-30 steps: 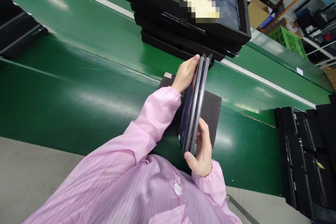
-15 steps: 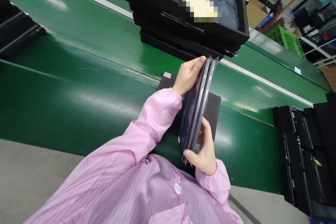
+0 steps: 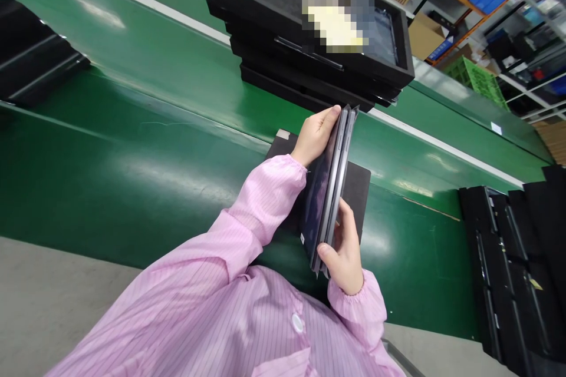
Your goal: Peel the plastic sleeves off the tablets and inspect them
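Two tablets (image 3: 331,200), pressed face to back and held on edge, stand between my hands above a dark flat pad (image 3: 357,194). Clear film sticks out at their ends. My left hand (image 3: 315,134) grips them at the far end, thumb along the top edge. At the near end my right hand (image 3: 345,247) is closed on them, its thumb on the upper edge and its fingers partly hidden behind the right side. The left tablet's dark screen faces left, with a small white label in its near corner.
Ahead stands a stack of black foam trays (image 3: 309,79), its top one holding a film-covered item. More black trays are stacked at right (image 3: 508,259) and left (image 3: 35,53) on the green bench (image 3: 132,188). Shelving with a green crate (image 3: 480,79) lies beyond.
The tablets have tipped slightly more upright, their far end shifting a little left and down in view. My right thumb sits slightly higher and further right. Both hands keep their hold.
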{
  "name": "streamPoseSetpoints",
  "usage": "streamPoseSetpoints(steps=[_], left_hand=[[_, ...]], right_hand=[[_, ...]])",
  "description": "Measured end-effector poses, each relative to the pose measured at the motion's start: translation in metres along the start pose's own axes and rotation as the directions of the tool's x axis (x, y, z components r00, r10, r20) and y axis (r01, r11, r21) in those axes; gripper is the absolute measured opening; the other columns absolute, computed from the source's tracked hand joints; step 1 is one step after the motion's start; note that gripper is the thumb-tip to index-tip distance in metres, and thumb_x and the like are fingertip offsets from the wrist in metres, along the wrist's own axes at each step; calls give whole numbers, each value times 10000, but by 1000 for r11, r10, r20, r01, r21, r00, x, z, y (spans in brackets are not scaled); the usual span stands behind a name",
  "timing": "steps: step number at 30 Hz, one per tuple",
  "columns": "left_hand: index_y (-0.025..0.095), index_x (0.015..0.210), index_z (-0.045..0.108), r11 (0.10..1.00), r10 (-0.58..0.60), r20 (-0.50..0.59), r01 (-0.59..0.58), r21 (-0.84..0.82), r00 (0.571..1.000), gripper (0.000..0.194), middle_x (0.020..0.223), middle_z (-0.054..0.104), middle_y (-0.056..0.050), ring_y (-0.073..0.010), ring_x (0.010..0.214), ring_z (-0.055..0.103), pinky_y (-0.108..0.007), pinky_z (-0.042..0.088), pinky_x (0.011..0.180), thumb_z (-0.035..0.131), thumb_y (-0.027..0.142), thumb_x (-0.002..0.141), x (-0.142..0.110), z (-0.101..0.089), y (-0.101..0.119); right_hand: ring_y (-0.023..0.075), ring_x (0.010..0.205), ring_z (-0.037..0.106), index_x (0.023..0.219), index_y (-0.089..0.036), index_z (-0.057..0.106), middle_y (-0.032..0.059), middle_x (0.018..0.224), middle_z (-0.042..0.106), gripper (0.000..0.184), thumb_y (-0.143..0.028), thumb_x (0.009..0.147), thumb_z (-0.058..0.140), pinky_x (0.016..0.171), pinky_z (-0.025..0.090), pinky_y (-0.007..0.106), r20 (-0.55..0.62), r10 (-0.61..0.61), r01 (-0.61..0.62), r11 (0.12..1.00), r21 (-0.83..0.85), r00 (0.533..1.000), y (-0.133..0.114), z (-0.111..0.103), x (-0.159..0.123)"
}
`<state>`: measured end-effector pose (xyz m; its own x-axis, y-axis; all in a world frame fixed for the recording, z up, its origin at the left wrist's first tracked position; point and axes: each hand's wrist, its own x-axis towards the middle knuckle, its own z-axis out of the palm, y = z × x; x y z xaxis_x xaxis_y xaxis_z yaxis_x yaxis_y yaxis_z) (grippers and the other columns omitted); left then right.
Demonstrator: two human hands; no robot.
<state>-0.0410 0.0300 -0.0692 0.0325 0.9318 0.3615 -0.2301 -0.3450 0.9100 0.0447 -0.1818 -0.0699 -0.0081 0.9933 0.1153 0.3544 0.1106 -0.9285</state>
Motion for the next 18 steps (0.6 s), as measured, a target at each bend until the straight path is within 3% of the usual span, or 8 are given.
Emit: streamPoseSetpoints(steps=[3,5,9,12,15,18], left_hand=[[196,822,705,1000,14,26,-15,7,1000,625,764,724,-40,-196,783,691,-306,493,699,415,742,915,-3,0,5],[188,820,700,1000,27,62,-27,10,998,645,768,721,-40,-184,764,682,-299,490,695,405,754,911,-5,-1,9],[190,842,705,998,54,117,-55,2,992,703,833,742,-54,-178,789,683,-293,498,723,375,810,876,-8,-1,18],[196,848,707,998,65,141,-67,10,988,721,868,757,-63,-184,820,691,-292,506,746,366,830,860,-11,0,26],[198,864,709,996,81,155,-86,21,985,714,863,759,-62,-189,832,698,-295,514,759,360,820,871,-15,1,34],[203,871,713,993,112,157,-115,13,981,696,869,759,-63,-190,842,705,-303,520,779,354,799,891,-18,3,36]], right_hand=[[318,1210,610,1383,-263,408,151,1353,545,684,-675,868,590,980,555,501,-36,-51,51,998,-24,998,-4,-4,3],[304,1181,633,1361,-261,421,143,1314,582,647,-648,877,604,984,557,490,0,-82,82,995,-55,997,-9,-14,10],[310,1128,679,1341,-225,439,150,1261,652,675,-585,834,704,984,564,498,224,-34,87,970,-229,974,-30,-47,31],[316,1097,699,1248,-229,507,125,1198,702,555,-521,830,725,950,581,501,348,46,96,920,-381,936,-52,-66,45],[297,1034,720,1114,-247,545,84,1109,729,411,-480,825,722,903,598,466,371,62,116,891,-438,927,-65,-72,52],[282,1000,726,1072,-248,517,73,1070,732,380,-442,814,717,874,601,443,367,68,98,905,-414,928,-68,-67,52]])
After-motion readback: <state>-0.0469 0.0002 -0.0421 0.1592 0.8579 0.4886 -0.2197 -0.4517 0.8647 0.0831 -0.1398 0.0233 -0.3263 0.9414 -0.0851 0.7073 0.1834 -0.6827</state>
